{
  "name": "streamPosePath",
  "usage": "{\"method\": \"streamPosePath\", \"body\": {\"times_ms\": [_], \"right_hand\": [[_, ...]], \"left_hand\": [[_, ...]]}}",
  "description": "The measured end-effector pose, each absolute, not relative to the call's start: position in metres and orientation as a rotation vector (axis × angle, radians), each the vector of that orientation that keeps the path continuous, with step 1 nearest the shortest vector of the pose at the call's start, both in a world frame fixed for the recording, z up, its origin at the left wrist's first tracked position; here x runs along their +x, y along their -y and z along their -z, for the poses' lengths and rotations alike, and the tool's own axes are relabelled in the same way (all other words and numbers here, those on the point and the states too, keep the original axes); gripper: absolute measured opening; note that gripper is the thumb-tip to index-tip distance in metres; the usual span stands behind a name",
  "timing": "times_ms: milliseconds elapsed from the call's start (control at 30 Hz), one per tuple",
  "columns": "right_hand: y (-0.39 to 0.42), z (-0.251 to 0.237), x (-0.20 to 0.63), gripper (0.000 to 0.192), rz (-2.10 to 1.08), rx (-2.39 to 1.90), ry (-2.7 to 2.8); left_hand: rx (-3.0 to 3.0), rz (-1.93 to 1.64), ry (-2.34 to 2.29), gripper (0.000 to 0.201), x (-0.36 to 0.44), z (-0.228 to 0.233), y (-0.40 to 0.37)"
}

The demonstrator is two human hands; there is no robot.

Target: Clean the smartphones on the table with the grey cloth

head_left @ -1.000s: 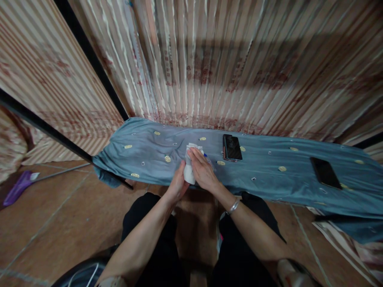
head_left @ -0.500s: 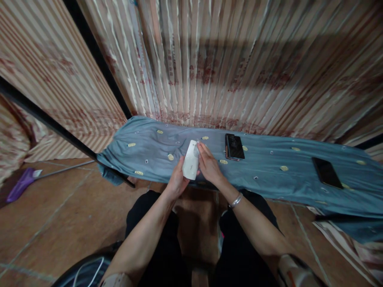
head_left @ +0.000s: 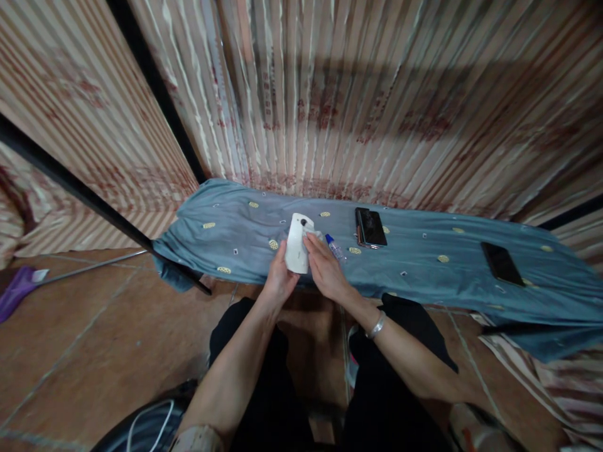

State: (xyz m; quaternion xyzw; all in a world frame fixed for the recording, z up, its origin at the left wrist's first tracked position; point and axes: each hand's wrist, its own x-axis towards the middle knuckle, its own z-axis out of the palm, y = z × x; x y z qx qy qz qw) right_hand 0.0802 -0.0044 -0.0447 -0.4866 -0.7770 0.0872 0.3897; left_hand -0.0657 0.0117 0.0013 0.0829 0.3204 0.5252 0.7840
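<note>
My left hand (head_left: 279, 280) holds a white phone (head_left: 298, 248) upright, its back and camera lens toward me, above the near edge of a blue-grey cloth (head_left: 424, 263). My right hand (head_left: 325, 270) presses against the phone's right side with a small crumpled white wipe (head_left: 313, 233) under its fingers. A small clear bottle with a blue cap (head_left: 335, 248) lies on the cloth just right of my right hand.
A black phone (head_left: 370, 226) lies on the cloth right of the bottle, and another black phone (head_left: 502, 263) lies further right. Striped curtains hang behind. A purple broom head (head_left: 19, 289) lies on the brown tiled floor at left.
The white phone has been lifted and tilted upright in my left hand. My right hand moved from on top of it to its right side, uncovering the blue-capped bottle.
</note>
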Motion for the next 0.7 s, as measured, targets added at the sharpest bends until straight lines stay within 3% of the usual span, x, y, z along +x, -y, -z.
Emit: {"method": "streamPosePath", "body": {"times_ms": [367, 700], "right_hand": [[0.035, 0.04, 0.056, 0.06, -0.161, -1.076, 2.15], [-0.001, 0.026, 0.057, 0.056, -0.164, -1.083, 2.252]], "left_hand": [[0.17, -1.159, -0.662, 0.062, -0.071, -0.021, -0.005], [0.233, -1.135, -0.687, 0.06, -0.072, -0.008, -0.004]]}}
